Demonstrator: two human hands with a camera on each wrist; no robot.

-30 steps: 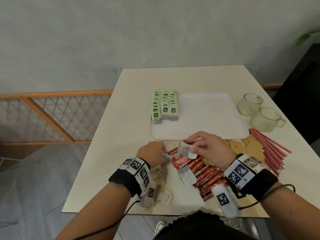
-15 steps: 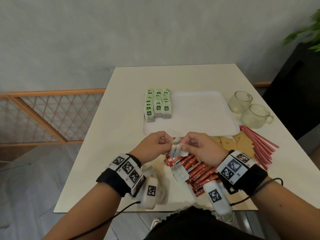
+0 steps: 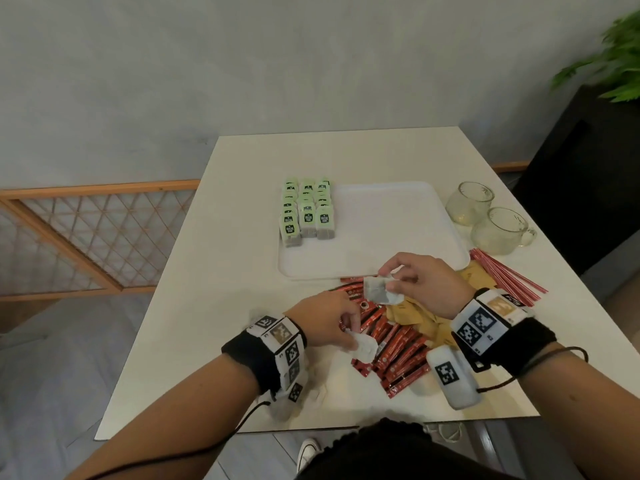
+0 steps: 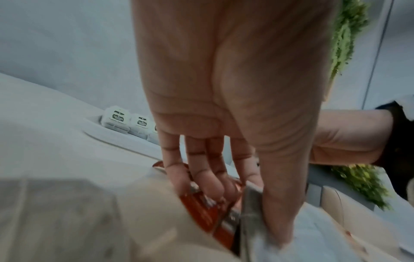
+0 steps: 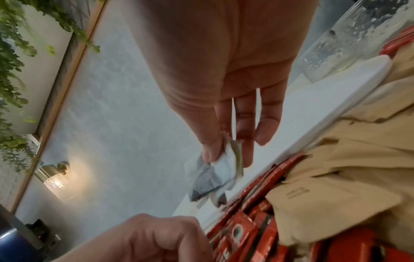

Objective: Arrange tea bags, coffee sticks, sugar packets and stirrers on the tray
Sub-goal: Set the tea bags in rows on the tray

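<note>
The right hand [image 3: 420, 284] hangs just above the near edge of the white tray [image 3: 391, 233], its thumb and fingers pinched on a pale tea bag [image 3: 381, 292] that dangles below them; the right wrist view shows the same bag [image 5: 220, 174] crumpled between the thumb and a fingertip. The left hand [image 3: 325, 322] sits lower and nearer the person, over the heap of red coffee sticks [image 3: 398, 348], with its thumb and fingers closed on a white crumpled wrapper [image 3: 363, 346]. In the left wrist view its fingers [image 4: 201, 170] point down at the red sticks and the thumb presses a pale piece, though blur hides the detail. On the far left part of the tray stand three rows of green-labelled tea bags [image 3: 308, 211], close together. Tan sugar packets [image 3: 419, 315] lie beside the coffee sticks, partly under the right wrist, and a fan of thin red stirrers [image 3: 505, 275] lies on the table [image 3: 214, 306] to the right. Two glass mugs [image 3: 488, 216] stand just beside the tray's right edge
</note>
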